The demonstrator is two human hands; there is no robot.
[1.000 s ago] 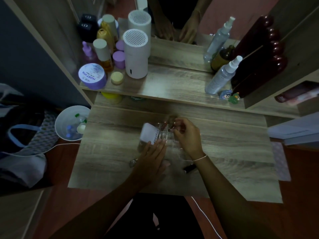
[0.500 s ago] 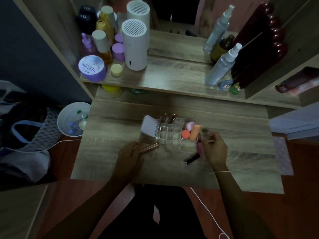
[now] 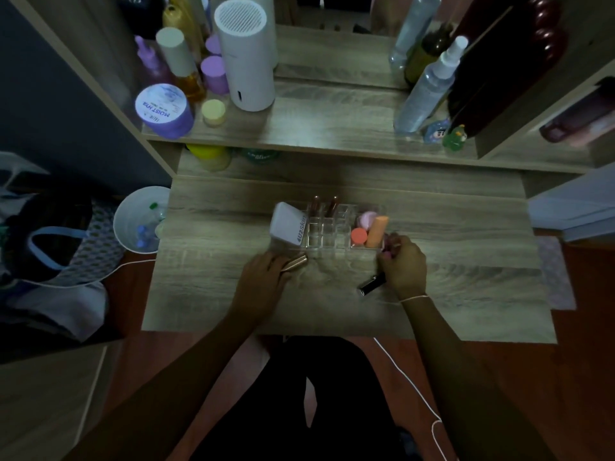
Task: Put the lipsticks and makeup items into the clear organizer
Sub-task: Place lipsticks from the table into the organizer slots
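Clamping rose-gold lipstick, left hand grip; right hand grip around pink item beside clear organizer.

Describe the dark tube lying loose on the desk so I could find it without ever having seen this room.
Start at the clear organizer in the middle of the wooden desk. Look nearer the person, just beside the right hand: the black lipstick tube lies flat there, tilted. Unlike the rose-gold tube at the left hand, it is dark and glossy.

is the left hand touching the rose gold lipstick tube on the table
Touching. In the head view the left hand has its fingers over the near end of the rose gold lipstick tube, with no gap visible.
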